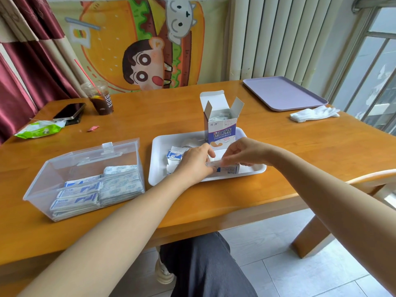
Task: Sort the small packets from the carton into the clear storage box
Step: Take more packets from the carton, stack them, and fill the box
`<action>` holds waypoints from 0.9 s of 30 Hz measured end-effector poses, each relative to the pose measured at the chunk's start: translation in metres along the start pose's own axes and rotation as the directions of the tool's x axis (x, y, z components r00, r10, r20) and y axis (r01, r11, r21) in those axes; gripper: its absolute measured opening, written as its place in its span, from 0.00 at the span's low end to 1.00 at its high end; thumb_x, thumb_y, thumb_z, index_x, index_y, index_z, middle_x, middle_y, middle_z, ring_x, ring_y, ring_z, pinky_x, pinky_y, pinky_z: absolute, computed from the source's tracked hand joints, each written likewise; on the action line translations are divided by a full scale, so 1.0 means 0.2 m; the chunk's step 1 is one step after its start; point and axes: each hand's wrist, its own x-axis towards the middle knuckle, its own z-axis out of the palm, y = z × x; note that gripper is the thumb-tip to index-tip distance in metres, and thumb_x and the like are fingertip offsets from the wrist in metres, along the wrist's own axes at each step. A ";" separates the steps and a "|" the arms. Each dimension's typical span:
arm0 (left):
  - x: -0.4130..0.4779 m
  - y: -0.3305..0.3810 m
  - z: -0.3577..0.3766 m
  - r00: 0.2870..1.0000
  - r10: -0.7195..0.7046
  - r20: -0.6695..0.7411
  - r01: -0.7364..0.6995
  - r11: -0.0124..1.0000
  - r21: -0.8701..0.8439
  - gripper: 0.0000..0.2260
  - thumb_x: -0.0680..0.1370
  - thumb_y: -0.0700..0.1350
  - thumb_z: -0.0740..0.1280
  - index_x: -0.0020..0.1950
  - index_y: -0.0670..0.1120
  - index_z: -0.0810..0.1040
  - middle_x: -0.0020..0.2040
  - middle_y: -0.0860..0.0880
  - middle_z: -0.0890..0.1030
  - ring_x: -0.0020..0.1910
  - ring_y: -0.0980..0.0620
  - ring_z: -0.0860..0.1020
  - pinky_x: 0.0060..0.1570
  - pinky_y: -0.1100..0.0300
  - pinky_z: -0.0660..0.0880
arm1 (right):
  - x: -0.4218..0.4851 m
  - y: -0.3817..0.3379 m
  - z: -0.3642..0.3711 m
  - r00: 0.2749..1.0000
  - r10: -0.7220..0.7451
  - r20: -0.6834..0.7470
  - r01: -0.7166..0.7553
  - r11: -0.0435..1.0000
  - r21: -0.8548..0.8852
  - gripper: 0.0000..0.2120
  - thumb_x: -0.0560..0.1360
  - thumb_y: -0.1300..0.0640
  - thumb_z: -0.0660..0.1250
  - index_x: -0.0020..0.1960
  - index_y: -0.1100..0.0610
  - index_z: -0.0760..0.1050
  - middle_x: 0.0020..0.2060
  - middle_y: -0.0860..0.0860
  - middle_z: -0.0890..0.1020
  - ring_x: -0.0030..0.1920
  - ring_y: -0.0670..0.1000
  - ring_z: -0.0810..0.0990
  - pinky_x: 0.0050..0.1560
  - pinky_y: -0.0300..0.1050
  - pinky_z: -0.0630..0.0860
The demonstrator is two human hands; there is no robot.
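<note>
Forearms (132, 211) out, left hand (196, 161) and right hand (242, 154) pinch a crosswise packet stack (228, 168) over the tray (155, 168); the clear box (38, 189) lies left, nearer the left hand.

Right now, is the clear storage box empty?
No, stacks of small packets lie inside the clear storage box, toward its near side.
</note>
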 end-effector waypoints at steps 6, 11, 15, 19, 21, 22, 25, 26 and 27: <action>0.00 -0.01 -0.01 0.999 0.005 -0.046 -0.004 1.000 0.012 0.08 0.70 0.48 0.75 0.47 0.50 0.81 0.48 0.50 0.80 0.48 0.51 0.77 0.45 0.59 0.72 | -0.01 0.00 0.03 0.982 -0.132 -0.138 0.099 0.969 -0.225 0.10 0.69 0.57 0.75 0.49 0.57 0.82 0.44 0.50 0.82 0.42 0.46 0.76 0.39 0.33 0.70; -0.03 -0.03 0.00 1.000 0.000 -0.018 0.000 1.000 0.017 0.08 0.71 0.46 0.74 0.49 0.48 0.82 0.48 0.48 0.80 0.46 0.49 0.78 0.45 0.58 0.74 | 0.00 0.01 0.08 0.982 -0.130 -0.139 0.097 0.970 -0.225 0.10 0.71 0.52 0.73 0.50 0.54 0.81 0.46 0.49 0.81 0.47 0.47 0.78 0.47 0.40 0.75; -0.03 -0.02 0.01 1.000 -0.012 -0.008 0.012 1.000 0.008 0.07 0.72 0.45 0.73 0.49 0.48 0.83 0.47 0.48 0.82 0.44 0.50 0.76 0.41 0.60 0.70 | -0.01 0.00 0.11 0.976 -0.158 -0.148 0.111 0.952 -0.285 0.10 0.76 0.54 0.67 0.51 0.58 0.83 0.48 0.52 0.84 0.48 0.51 0.80 0.50 0.44 0.77; -0.02 -0.02 0.03 1.000 -0.023 -0.009 0.023 1.000 -0.005 0.05 0.73 0.43 0.71 0.48 0.49 0.83 0.46 0.47 0.81 0.44 0.49 0.76 0.39 0.59 0.70 | -0.02 0.01 0.12 0.963 -0.209 -0.167 0.156 0.945 -0.286 0.09 0.75 0.57 0.67 0.53 0.57 0.82 0.44 0.49 0.83 0.42 0.48 0.77 0.42 0.32 0.74; -0.02 -0.03 0.03 0.999 -0.034 0.000 0.034 0.999 -0.006 0.04 0.73 0.43 0.71 0.48 0.48 0.83 0.45 0.48 0.81 0.43 0.49 0.75 0.39 0.60 0.68 | -0.03 0.02 0.12 0.962 -0.213 -0.171 0.149 0.933 -0.327 0.10 0.74 0.61 0.67 0.54 0.58 0.81 0.42 0.48 0.80 0.40 0.46 0.73 0.37 0.28 0.69; -0.02 -0.03 0.03 0.999 -0.038 0.009 0.038 0.999 -0.010 0.04 0.73 0.43 0.71 0.47 0.48 0.83 0.44 0.49 0.80 0.42 0.50 0.74 0.38 0.61 0.67 | -0.02 0.03 0.12 0.962 -0.214 -0.172 0.145 0.928 -0.344 0.10 0.74 0.62 0.67 0.54 0.59 0.81 0.42 0.49 0.80 0.40 0.46 0.72 0.36 0.29 0.67; -0.02 -0.03 0.00 0.999 -0.037 0.015 0.037 0.999 -0.020 0.01 0.74 0.43 0.70 0.44 0.49 0.81 0.39 0.51 0.77 0.39 0.50 0.74 0.32 0.62 0.64 | -0.01 0.03 0.11 0.957 -0.225 -0.185 0.157 0.933 -0.324 0.08 0.75 0.62 0.66 0.52 0.60 0.82 0.40 0.49 0.80 0.35 0.43 0.71 0.36 0.29 0.66; -0.02 -0.01 -0.02 0.999 -0.032 0.007 0.032 0.999 -0.010 0.01 0.74 0.43 0.69 0.44 0.49 0.80 0.38 0.51 0.77 0.38 0.50 0.74 0.32 0.61 0.64 | -0.02 0.02 0.10 0.953 -0.233 -0.192 0.170 0.940 -0.297 0.07 0.76 0.63 0.65 0.49 0.59 0.82 0.38 0.47 0.78 0.35 0.43 0.71 0.35 0.28 0.67; -0.02 0.00 -0.05 1.000 -0.026 -0.007 0.026 1.000 0.002 0.01 0.75 0.43 0.68 0.45 0.48 0.79 0.39 0.51 0.78 0.37 0.50 0.74 0.34 0.61 0.66 | -0.02 0.00 0.09 0.948 -0.248 -0.198 0.191 0.944 -0.270 0.07 0.77 0.63 0.64 0.46 0.58 0.81 0.37 0.46 0.77 0.36 0.44 0.71 0.35 0.29 0.67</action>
